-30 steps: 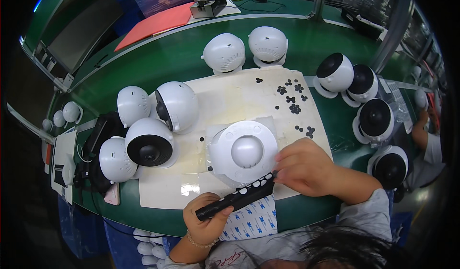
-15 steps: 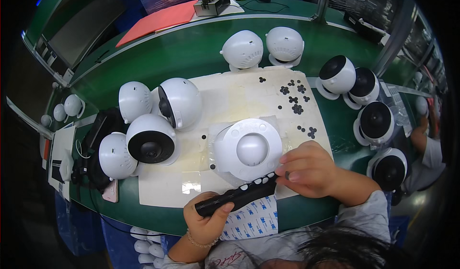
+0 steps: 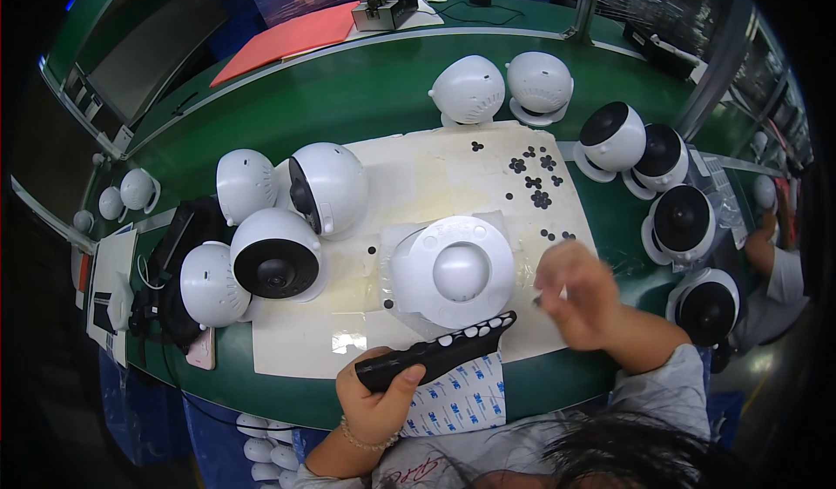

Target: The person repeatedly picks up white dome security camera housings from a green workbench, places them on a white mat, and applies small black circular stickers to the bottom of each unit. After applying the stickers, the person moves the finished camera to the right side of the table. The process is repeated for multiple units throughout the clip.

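Note:
A black strip with a row of white round spots lies in my left hand, its fingers closed around the lower left end. My right hand, smeared by motion, is right of the strip's far end, apart from it. A small dark round pad shows at its pinched fingertips. Just beyond the strip a white camera housing lies with its ring-shaped base facing up, on a clear plastic sheet. Several small black round pads are scattered on the cream board.
White ball-shaped cameras with black fronts cluster on the left; others line the right, and two stand at the back. A printed backing sheet sits at the near edge. Another person's arm shows far right.
My right hand has moved right and up, away from the strip, with the small dark pad. The two back cameras have shifted right. My left hand and the strip stay almost still.

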`<state>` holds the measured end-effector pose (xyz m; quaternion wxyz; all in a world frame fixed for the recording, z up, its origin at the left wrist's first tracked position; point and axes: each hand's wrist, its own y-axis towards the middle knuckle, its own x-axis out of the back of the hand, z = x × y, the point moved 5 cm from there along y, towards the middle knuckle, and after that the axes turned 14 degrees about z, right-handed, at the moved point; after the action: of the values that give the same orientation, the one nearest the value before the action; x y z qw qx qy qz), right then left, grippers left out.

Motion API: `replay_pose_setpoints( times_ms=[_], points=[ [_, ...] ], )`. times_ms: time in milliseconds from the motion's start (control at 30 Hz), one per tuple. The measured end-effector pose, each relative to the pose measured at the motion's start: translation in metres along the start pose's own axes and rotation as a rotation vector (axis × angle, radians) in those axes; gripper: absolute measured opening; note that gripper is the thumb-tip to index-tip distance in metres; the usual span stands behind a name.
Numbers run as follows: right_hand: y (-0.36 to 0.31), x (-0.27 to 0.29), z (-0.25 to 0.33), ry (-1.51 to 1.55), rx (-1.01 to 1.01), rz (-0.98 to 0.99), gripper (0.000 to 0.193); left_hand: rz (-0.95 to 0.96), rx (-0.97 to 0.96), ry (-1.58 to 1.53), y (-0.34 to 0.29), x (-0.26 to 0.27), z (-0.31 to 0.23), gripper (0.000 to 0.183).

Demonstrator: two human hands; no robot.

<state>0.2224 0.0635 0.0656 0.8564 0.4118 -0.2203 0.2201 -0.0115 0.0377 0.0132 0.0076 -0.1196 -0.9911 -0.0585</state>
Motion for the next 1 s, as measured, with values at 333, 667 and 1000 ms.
replay_pose_setpoints(
  times_ms=[333, 667, 1000],
  points=[
    [0.069, 0.021, -0.046, -0.389, -0.163, -0.106, 0.067, 0.288, -0.438, 0.364, 0.009, -0.011, -0.022, 0.039],
    [0.122, 0.095, -0.223, -0.81, -0.733, -0.368, 0.102, 0.341, -0.364, 0.34, 0.012, -0.005, -0.016, 0.036],
    [0.159, 0.0, -0.149, -0.137, -0.272, 0.072, 0.107, 0.35, -0.255, 0.372, 0.013, 0.004, -0.017, 0.038]
  ],
)
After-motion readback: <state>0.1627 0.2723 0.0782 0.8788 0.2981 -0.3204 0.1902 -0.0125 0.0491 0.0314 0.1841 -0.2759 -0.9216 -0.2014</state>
